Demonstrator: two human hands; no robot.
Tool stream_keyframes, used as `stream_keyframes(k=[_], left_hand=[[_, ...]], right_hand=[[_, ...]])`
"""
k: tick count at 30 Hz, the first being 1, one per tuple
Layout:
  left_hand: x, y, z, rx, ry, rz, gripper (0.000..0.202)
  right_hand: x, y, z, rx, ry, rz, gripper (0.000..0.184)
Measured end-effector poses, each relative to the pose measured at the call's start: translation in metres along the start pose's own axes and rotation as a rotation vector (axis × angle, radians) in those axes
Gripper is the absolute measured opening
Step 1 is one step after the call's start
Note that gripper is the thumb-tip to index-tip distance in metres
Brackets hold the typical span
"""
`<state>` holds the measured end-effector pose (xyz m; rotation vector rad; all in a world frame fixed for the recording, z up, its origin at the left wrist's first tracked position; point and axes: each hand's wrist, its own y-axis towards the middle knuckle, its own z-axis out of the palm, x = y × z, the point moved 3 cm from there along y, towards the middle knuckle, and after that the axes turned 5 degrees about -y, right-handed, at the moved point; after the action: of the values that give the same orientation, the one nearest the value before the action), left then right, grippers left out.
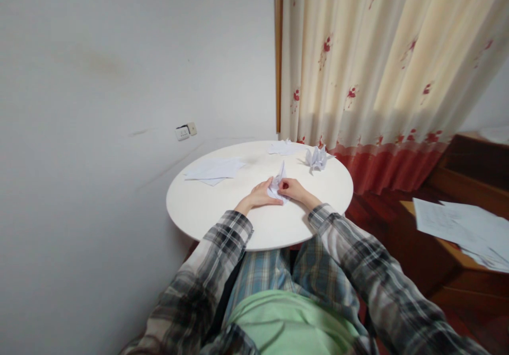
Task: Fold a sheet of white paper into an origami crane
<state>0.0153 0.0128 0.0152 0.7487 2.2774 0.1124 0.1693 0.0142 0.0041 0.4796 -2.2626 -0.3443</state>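
White folded paper stands on the table, one o'clock of centre; my left hand, spread, braces it while my right hand pinches its edge; I'd crease gently.

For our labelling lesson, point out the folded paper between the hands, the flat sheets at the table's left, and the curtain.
Folded paper (280, 174), head view: raised part.
Flat sheets (214, 169), head view: top sheet.
Curtain (377, 74), head view: pale cloth.

At the table, a paper piece sits between left hand and right hand; sheets lie behind to the left, a paper cluster behind to the right.
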Motion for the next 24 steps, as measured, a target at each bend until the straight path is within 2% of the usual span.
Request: stream_keyframes(k=[3, 10, 15, 20, 24], left_hand=[[0.002, 0.002, 0.003, 0.027, -0.102, -0.009, 0.083], [0.014, 0.009, 0.007, -0.035, -0.345, -0.029, 0.049], [0.017, 0.009, 0.004, -0.091, -0.244, -0.008, 0.036], [0.017, 0.010, 0.004, -0.109, -0.192, 0.010, 0.031], [0.020, 0.012, 0.006, -0.101, -0.212, 0.040, 0.029]], right_hand=[[0.000, 0.000, 0.000, 0.004, 0.003, 0.002, 0.006], [0.007, -0.003, -0.002, 0.036, 0.012, -0.033, 0.006], [0.012, -0.003, -0.001, 0.077, 0.078, -0.016, 0.004], [0.011, -0.002, -0.004, 0.005, 0.172, 0.063, 0.011], [0.012, -0.002, -0.007, -0.046, 0.087, 0.000, 0.012]])
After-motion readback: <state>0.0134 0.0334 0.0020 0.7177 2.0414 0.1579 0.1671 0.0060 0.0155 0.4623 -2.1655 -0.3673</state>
